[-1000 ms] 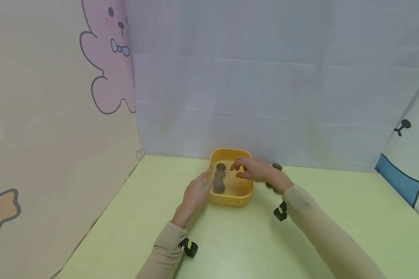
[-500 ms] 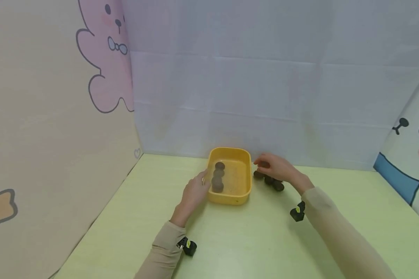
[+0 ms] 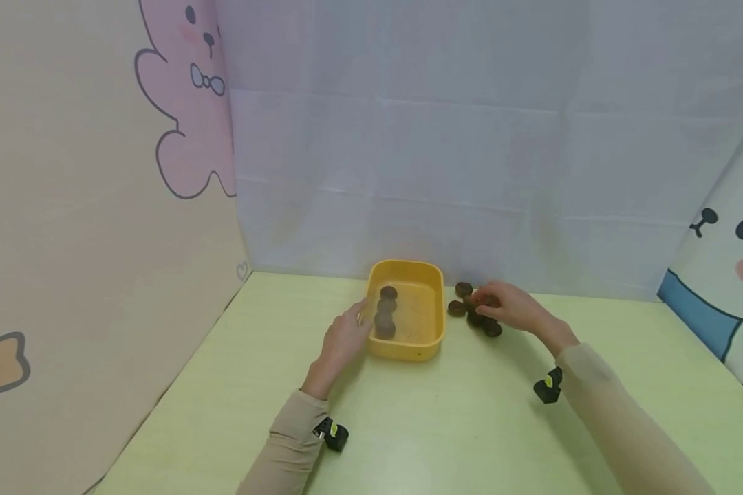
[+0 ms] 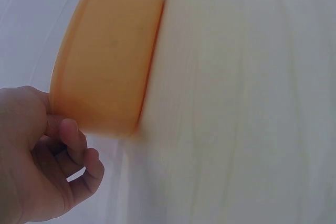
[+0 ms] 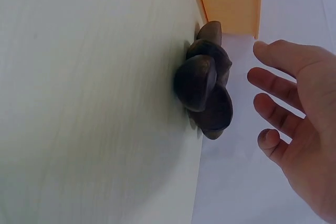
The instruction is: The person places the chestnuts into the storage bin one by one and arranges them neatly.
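A yellow plastic tub (image 3: 406, 351) stands on the table near the back wall. My left hand (image 3: 345, 338) grips its left rim; in the left wrist view the hand's loosely curled fingers (image 4: 73, 136) lie at the near end of the tub's wall. Inside the tub several dark brown, round, domed pieces (image 3: 384, 324) form a row along the left side. To the tub's right, more such pieces (image 3: 492, 328) lie in a loose heap. My right hand (image 3: 510, 307) is over this heap, thumb and fingers spread apart and slightly bent, with nothing held between them in the right wrist view.
The pale yellow-green table (image 3: 421, 426) runs up to a whitish sheet wall (image 3: 446, 158) right behind the tub and heap. A patterned panel (image 3: 99, 227) borders the left side and another panel (image 3: 730, 289) the right. Black wrist cameras (image 3: 332, 435) sit on both sleeves.
My right hand has moved right, from over the tub to the heap beside it, and more of the heap's pieces show. The left hand has stayed on the tub's rim.
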`<state>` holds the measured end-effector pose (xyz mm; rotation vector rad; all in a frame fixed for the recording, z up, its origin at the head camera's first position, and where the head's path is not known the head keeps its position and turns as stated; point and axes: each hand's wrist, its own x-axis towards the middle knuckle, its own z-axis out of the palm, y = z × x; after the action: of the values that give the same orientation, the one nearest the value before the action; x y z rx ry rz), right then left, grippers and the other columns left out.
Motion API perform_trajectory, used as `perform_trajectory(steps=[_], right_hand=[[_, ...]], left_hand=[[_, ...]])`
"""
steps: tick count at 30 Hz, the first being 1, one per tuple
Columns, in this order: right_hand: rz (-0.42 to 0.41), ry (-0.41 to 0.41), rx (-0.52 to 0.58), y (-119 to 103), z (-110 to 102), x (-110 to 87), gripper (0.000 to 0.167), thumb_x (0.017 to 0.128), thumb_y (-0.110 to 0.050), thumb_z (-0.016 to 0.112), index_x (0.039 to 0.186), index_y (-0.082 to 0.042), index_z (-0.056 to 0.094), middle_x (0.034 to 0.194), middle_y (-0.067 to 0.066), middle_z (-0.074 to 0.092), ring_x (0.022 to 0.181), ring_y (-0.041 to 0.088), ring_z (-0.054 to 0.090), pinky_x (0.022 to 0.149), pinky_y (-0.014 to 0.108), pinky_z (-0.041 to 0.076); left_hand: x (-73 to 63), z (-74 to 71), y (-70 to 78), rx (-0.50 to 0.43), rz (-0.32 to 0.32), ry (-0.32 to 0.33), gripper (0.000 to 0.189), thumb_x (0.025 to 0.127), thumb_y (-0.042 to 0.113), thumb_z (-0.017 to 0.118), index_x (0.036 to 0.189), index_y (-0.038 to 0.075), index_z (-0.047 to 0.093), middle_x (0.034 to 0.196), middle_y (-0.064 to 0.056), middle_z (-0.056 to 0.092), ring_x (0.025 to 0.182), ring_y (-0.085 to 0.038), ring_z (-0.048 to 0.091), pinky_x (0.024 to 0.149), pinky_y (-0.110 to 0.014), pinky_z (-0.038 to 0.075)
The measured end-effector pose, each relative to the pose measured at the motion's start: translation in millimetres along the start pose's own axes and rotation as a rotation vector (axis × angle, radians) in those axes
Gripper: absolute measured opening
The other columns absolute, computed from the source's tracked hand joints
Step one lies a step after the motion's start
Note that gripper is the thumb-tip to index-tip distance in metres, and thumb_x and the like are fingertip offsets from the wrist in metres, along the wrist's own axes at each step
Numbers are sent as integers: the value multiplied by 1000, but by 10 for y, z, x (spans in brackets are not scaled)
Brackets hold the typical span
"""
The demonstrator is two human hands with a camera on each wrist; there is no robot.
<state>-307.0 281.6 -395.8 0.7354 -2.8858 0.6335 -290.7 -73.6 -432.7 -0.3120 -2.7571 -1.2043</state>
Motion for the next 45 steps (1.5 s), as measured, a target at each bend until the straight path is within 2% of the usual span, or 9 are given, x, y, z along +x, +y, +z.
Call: perform_trajectory(steps=[4,9,17,24,27,29,34,37,45], right_hand=[[31,-12,12,91,1,-96,24,92,-16,68,113,-6,71,97,3,64,77,13,52,69,29,45],[48,-46,46,145,16,-196,23,92,-19,68,113,-7,71,102,5,66,83,14,55,71,31,46],[74,-73,82,205,110,-294,34,90,-24,72,119,-7,69,108,8,65,84,13,53,71,29,46],[93,-106,104,216,130,-335,40,87,-21,75,124,-8,66,110,7,64,87,19,56,71,29,46],[85,-117,99,225,109,-352,38,87,-19,74,123,-8,66,111,9,64,90,22,57,73,31,46],[85,-118,93,233,93,-363,32,87,-18,74,117,-8,68,113,10,64,90,22,58,74,31,46],[74,-143,89,233,65,-374,21,86,-15,74,103,-9,65,107,8,66,81,16,57,70,28,46],[65,-150,100,230,68,-372,21,85,-12,73,104,-8,63,97,4,65,77,14,55,67,26,46],[10,-88,82,208,63,-309,24,84,-11,72,108,-8,68,96,1,64,84,16,58,70,27,48]], left_hand=[[-2,1,4,-4,-1,0,51,95,16,53,146,9,50,53,5,32,44,-8,25,41,-23,22],[-7,2,0,-14,-12,-1,51,96,18,52,146,10,50,51,5,31,43,-8,24,39,-23,21],[-17,13,-11,-14,-7,-2,51,96,19,53,147,10,49,52,6,32,43,-8,25,40,-22,22],[-23,20,-45,-7,-16,0,52,95,18,51,147,11,50,53,6,33,44,-8,25,39,-22,22],[-15,25,-45,-3,-9,4,53,94,17,51,146,10,49,53,6,33,44,-7,24,39,-22,22],[-7,30,-36,-9,-3,5,53,94,17,51,146,10,49,53,6,33,43,-7,24,39,-22,22],[-3,49,-43,-17,0,-6,53,94,16,50,147,9,48,50,6,32,42,-7,23,37,-21,21],[-11,51,-36,-16,4,-6,53,94,15,51,147,9,49,50,7,31,42,-7,22,37,-21,21],[-12,35,-15,-9,16,16,52,95,15,51,146,8,49,51,6,29,43,-7,21,39,-22,20]])
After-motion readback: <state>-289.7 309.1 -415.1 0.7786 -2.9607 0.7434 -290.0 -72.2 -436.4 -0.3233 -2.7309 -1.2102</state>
